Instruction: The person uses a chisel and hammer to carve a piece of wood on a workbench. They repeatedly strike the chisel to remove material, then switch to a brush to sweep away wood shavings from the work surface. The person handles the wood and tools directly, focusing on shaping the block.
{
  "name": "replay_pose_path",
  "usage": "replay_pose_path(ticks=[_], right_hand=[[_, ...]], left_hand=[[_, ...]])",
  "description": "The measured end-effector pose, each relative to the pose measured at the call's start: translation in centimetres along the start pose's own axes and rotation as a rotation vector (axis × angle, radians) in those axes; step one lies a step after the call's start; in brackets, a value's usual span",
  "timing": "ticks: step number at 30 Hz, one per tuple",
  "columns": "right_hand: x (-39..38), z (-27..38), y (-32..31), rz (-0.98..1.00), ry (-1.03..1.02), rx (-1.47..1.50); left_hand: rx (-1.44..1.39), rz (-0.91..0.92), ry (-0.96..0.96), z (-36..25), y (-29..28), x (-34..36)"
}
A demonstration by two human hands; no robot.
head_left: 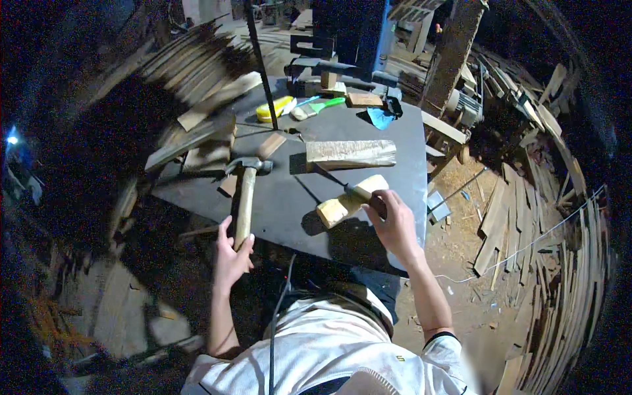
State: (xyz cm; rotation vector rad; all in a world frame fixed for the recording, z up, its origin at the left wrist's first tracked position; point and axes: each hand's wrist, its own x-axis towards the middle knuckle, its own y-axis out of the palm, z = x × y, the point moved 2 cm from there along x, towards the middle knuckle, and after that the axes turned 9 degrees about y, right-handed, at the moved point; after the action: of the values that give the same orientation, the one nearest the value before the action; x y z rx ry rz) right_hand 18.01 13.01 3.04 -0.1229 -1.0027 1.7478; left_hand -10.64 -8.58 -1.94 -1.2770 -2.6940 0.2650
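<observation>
My left hand (231, 259) grips the lower end of a claw hammer's pale wooden handle (247, 201); the metal head (249, 165) points away from me over the table (276, 217). My right hand (394, 224) is closed on the handle of a thin, dark-bladed tool (359, 193), perhaps a chisel or file, with its blade angled up and left. Under that tool lies a pale, yellowish wood piece (336, 210). A longer rough wood block (350, 153) lies just beyond it, and a small wood offcut (272, 145) is past the hammer head.
A yellow object (275, 108), a green-handled brush (319, 107), a blue item (380, 117) and wood scraps sit toward the back. A dark upright blade or bar (262, 79) rises at back left. Stacked boards (182, 66) and a machine post (447, 52) surround the table; loose planks (500, 224) lie right.
</observation>
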Motion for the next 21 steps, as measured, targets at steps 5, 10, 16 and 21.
replay_pose_path(ticks=[5, 10, 16, 21], right_hand=[[-0.3, -0.5, 0.6, -0.058, 0.018, -0.055], [-0.6, -0.9, 0.4, -0.111, -0.014, -0.034], [-0.5, -1.0, 0.1, -0.124, -0.027, -0.049], [-0.6, -1.0, 0.0, -0.153, -0.069, -0.028]], left_hand=[[-0.093, 0.002, 0.024, -0.6, 1.2, -0.2], [-0.094, -0.051, 0.139, 0.4, 1.9, -0.4], [-0.131, -0.042, 0.181, 0.4, 2.8, -0.8], [-0.130, -0.029, 0.226, -2.0, 3.2, -1.4]])
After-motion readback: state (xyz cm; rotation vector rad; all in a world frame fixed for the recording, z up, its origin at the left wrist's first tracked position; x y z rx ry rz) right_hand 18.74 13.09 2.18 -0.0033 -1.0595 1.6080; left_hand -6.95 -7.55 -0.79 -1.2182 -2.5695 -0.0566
